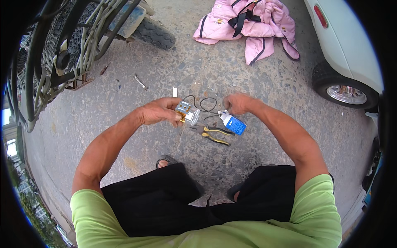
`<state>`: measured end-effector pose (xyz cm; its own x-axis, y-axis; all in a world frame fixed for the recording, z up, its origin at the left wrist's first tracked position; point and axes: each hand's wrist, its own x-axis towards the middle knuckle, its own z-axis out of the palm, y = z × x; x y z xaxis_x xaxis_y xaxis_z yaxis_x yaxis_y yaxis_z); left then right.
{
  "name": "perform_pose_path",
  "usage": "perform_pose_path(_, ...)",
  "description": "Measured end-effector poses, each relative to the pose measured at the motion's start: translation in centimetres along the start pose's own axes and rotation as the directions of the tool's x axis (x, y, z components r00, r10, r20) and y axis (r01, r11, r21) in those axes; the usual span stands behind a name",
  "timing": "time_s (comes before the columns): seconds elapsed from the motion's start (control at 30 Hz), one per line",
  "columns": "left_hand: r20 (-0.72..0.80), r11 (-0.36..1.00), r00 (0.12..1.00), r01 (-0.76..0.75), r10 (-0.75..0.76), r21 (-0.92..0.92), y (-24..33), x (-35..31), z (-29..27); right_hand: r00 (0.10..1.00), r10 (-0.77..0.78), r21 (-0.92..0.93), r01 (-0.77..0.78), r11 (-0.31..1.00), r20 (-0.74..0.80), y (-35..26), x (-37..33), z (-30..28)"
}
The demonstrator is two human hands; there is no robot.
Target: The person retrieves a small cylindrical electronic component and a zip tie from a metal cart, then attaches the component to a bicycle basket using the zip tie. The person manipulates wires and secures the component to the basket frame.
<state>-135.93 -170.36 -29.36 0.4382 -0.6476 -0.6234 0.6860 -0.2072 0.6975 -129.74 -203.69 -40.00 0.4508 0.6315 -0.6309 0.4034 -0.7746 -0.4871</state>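
My left hand (162,112) grips a small lamp (188,113) with a silver and gold metal body and a round clear lens facing right. On the ground to its right, my right hand (238,103) is curled with its fingers closed, slightly blurred, just above the flap end of a blue and white carton (233,124). Whatever those fingers hold, if anything, is hidden. A thin black cable (209,98) loops on the ground between the hands. Below it lie pliers (215,134) with yellow and black handles, their jaws toward the lamp.
A wrench (141,82) and small bits of hardware lie on the rough paving. Pink quilted cloth (225,31) is heaped ahead. A white car's wheel (347,91) stands at right; a dark frame with a tyre (154,34) is at upper left. My sandalled foot (164,162) is near the pliers.
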Motion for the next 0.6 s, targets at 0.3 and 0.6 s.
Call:
perform_pose_path(0.3, -0.185, 0.992, 0.979, -0.1, 0.084, -0.079, 0.7, 0.9, 3.3, 0.988, -0.147, 0.288, 0.129, 0.949, 0.042, -3.9, -6.0, -6.5)
perform_pose_path(0.6, -0.349, 0.979, 0.932, -0.026, 0.097, 0.203, 3.2, 5.3, 8.2, 0.984, -0.117, 0.675, 0.177, 0.716, -0.134, -7.2, -7.1, -6.6)
